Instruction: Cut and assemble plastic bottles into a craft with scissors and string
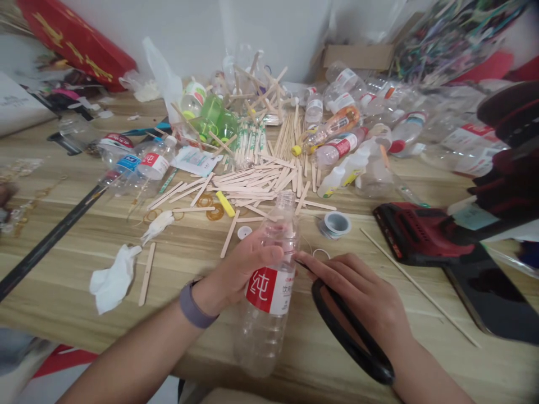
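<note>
A clear plastic bottle point(263, 331) with a red and white label stands tilted slightly at the table's front edge, its mouth uncapped. My left hand point(252, 252) is wrapped round its upper part, just above the label, thumb across the front. My right hand point(357, 292) grips a pair of black-handled scissors point(353, 336), one large loop hanging below the fingers. The short dark blade end meets the bottle's side near the shoulder; how far it goes in cannot be made out. A white bottle cap point(244, 232) lies behind my left hand.
Loose craft sticks point(252, 182) pile up beyond the bottle, with more plastic bottles point(341, 143) behind. A spool of wire point(336, 224) sits to the right, near a red and black power drill point(421, 230) and a phone point(497, 297). Crumpled tissue point(113, 280) lies left.
</note>
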The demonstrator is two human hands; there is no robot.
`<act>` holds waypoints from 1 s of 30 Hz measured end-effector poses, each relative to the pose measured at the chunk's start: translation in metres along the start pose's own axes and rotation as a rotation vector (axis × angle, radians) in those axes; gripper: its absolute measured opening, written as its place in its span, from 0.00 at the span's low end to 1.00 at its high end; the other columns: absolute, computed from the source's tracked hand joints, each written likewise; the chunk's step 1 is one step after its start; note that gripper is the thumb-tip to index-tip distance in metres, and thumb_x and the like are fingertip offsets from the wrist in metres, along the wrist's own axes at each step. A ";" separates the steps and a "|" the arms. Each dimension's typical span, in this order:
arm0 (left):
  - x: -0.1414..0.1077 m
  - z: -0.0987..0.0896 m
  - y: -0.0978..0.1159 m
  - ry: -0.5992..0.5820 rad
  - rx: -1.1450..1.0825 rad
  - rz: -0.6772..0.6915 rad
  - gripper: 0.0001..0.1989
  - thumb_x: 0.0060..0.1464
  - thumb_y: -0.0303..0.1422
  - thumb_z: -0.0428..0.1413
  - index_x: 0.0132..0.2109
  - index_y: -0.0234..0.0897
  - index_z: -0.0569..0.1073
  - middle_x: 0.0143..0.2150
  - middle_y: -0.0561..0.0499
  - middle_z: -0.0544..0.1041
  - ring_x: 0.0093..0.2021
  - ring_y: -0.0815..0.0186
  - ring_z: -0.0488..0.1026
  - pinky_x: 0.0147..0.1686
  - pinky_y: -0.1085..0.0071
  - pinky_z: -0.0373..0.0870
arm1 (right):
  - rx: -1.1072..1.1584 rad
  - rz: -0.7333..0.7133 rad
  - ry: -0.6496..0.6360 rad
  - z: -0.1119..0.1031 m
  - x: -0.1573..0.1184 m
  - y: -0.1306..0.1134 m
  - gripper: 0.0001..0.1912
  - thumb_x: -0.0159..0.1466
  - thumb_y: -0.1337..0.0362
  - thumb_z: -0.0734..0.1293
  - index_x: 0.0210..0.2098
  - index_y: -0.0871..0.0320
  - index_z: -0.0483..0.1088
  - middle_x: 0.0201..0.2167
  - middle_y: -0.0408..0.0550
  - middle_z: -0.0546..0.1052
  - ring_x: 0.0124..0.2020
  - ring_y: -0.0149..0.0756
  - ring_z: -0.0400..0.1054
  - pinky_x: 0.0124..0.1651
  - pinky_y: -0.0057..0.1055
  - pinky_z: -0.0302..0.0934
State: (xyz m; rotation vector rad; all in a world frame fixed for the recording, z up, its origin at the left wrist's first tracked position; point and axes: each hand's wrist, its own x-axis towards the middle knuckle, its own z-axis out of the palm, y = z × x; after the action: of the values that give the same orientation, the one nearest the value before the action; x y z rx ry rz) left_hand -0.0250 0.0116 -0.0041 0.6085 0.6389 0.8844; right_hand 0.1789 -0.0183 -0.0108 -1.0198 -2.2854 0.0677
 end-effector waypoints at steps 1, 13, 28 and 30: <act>0.000 0.001 0.001 0.003 0.004 -0.001 0.22 0.43 0.37 0.67 0.46 0.39 0.73 0.36 0.53 0.76 0.32 0.67 0.72 0.36 0.70 0.68 | 0.007 0.007 -0.002 0.000 -0.001 0.000 0.28 0.68 0.74 0.58 0.65 0.52 0.58 0.35 0.45 0.77 0.37 0.37 0.68 0.38 0.31 0.66; 0.005 -0.011 0.004 0.071 -0.180 -0.231 0.21 0.48 0.48 0.62 0.41 0.34 0.75 0.30 0.49 0.79 0.27 0.66 0.76 0.27 0.73 0.71 | -0.008 0.054 -0.011 0.001 0.000 0.003 0.20 0.70 0.69 0.60 0.61 0.53 0.62 0.34 0.43 0.76 0.34 0.35 0.68 0.34 0.30 0.64; 0.011 -0.012 0.016 0.145 -0.391 -0.317 0.27 0.62 0.51 0.44 0.37 0.30 0.74 0.30 0.45 0.80 0.28 0.65 0.78 0.31 0.71 0.74 | -0.002 0.075 0.016 0.004 0.000 0.002 0.15 0.69 0.65 0.62 0.55 0.56 0.68 0.35 0.45 0.77 0.33 0.34 0.69 0.36 0.29 0.63; 0.011 -0.009 0.015 0.181 -0.364 -0.301 0.26 0.62 0.50 0.45 0.36 0.31 0.75 0.28 0.47 0.79 0.29 0.65 0.78 0.31 0.72 0.73 | 0.002 0.081 0.014 0.003 0.000 0.002 0.15 0.69 0.65 0.63 0.55 0.55 0.68 0.35 0.45 0.77 0.34 0.35 0.69 0.35 0.30 0.63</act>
State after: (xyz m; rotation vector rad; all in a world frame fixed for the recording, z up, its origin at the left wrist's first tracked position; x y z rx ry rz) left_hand -0.0339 0.0302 -0.0019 0.1010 0.6898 0.7510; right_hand 0.1785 -0.0164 -0.0144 -1.1088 -2.2306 0.0961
